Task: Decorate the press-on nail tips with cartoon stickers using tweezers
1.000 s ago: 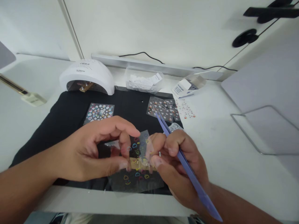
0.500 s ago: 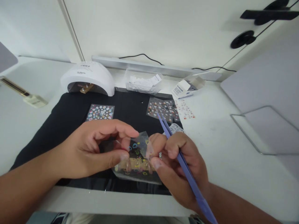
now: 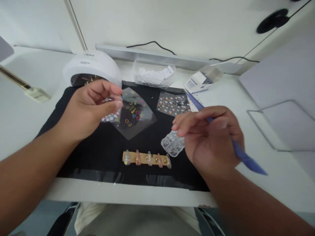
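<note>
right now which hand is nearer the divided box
Right: the right hand, holding tweezers, covers the right edge of the divided box in view; the left hand is farther, to its left, holding a sticker sheet.

1. Your left hand (image 3: pixel 87 106) pinches clear sticker sheet (image 3: pixel 145 118) over black mat (image 3: pixel 98 157).
2. Your right hand (image 3: pixel 214 141) holds purple tweezers (image 3: pixel 247 160).
3. Five nail tips (image 3: pixel 138 158) across tan strip (image 3: pixel 132 157), on mat before you.
4. White lamp (image 3: pixel 98 62) back left.
</note>
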The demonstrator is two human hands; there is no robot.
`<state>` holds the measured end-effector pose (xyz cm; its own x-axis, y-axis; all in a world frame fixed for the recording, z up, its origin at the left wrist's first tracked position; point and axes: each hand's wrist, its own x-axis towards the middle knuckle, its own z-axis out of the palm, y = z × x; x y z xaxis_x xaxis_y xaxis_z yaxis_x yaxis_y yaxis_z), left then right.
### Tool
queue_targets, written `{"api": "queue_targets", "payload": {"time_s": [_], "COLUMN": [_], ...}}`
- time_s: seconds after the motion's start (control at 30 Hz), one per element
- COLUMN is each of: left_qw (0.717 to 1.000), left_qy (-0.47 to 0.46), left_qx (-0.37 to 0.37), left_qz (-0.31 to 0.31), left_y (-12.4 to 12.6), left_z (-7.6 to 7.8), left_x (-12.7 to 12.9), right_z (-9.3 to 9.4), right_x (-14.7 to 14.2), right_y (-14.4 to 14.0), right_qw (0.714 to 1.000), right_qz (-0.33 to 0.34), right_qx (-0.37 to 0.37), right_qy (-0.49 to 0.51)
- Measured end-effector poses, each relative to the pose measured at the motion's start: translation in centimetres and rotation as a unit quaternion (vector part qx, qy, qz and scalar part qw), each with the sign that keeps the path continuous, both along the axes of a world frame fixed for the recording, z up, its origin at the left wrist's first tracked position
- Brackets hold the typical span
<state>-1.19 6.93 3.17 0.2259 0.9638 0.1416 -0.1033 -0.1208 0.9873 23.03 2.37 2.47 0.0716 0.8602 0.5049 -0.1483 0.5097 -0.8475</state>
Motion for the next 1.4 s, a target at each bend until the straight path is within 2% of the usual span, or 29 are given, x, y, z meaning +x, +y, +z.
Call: {"api": "queue_targets", "payload": {"time_s": [0.1, 0.23, 0.43, 0.6, 0.83, 1.13, 1.4], "left_qw": [0.999, 0.994, 0.973, 0.951, 0.925, 0.911, 0.91], "left_qy": [0.028, 0.098, 0.228, 0.302, 0.373, 0.402, 0.402], "left_qx": [-0.029, -0.053, -0.02, 0.014, 0.044, 0.055, 0.059], "left_qz": [0.006, 0.001, 0.035, 0.058, 0.058, 0.069, 0.079], "left_y": [0.9, 1.1, 1.2, 1.8, 1.7, 1.8, 1.9], "left_z": [-0.3, -0.6, -1.7, -2.8, -2.5, -2.0, -2.1], "left_x": [0.0, 0.4, 0.5, 0.1, 0.0, 0.2, -0.1], "right_z": [0.2, -0.1, -0.9, -0.7, -0.9, -0.9, -0.8], "right_x": [0.5, 1.0, 1.5, 1.3, 1.5, 1.1, 1.1], "right_y": [0.6, 1.2, 2.0, 1.6, 1.6, 1.5, 1.7], "right_qw": [1.0, 0.999, 0.999, 0.999, 0.999, 0.998, 0.997], "right_qz": [-0.001, -0.04, -0.049, -0.048, -0.011, -0.019, -0.031], "right_qx": [0.013, 0.011, 0.017, -0.018, -0.04, -0.066, -0.075], "right_qy": [0.011, 0.009, 0.003, 0.01, 0.01, 0.01, -0.008]}}
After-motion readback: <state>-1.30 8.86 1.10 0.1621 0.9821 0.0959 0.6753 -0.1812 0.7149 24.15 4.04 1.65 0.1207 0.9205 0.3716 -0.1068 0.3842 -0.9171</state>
